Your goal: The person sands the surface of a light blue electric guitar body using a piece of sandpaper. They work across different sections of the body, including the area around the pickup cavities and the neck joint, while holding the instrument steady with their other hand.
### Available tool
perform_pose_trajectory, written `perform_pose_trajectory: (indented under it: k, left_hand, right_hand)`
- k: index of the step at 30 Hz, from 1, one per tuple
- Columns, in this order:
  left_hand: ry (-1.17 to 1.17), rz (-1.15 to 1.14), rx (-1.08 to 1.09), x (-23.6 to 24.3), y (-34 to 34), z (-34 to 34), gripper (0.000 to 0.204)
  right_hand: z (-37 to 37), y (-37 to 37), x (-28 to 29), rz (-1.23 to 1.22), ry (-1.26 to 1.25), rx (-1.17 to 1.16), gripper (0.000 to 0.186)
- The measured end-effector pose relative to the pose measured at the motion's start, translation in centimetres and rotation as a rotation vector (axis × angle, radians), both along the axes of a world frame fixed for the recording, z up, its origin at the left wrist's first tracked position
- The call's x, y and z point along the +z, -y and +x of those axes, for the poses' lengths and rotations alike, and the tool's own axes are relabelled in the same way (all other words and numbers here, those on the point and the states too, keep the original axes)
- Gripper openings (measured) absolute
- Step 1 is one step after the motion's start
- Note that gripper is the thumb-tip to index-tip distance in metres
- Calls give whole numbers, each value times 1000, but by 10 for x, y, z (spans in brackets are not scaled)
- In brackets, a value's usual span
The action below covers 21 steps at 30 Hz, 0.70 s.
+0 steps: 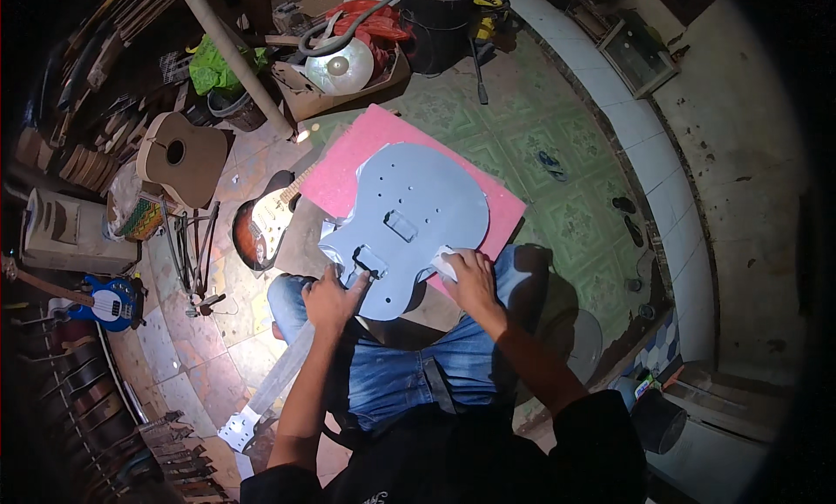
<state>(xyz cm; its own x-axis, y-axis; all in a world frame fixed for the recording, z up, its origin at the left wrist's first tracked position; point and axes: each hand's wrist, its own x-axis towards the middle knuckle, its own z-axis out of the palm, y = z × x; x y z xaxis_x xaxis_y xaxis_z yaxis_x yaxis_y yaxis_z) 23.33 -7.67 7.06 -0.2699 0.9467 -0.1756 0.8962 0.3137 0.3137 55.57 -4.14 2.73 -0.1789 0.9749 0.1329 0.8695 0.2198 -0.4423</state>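
A grey-painted electric guitar body (440, 186), with rectangular cavities and small drilled holes, lies flat in front of my knees on a pink sheet (338, 175). My left hand (329, 302) grips the near left edge of the body, its thumb on top beside a cavity. At the inner curve on the right side, my right hand (473, 282) presses a small white folded piece (443, 262) against the body's edge. Whether that piece is paper or cloth, I cannot tell. My right fingertips are bent over it.
A sunburst electric guitar (259, 225) lies just left of the pink sheet. Beyond it sits an unfinished acoustic guitar body (183, 160). A neck-like piece with a white end (239, 430) is by my left leg. A cardboard box (383, 87) and black bucket (433, 33) stand ahead.
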Motion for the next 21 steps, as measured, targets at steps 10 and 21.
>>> perform_pose_trajectory:
  k: [10,21]
  left_hand:
    - [19,0,-3,-4,0,-2,87]
    - [18,-90,-2,4,-1,-4,88]
  right_hand:
    - [-8,-17,21,145,-78,259,39]
    - [-16,-26,28,125,-71,378,42]
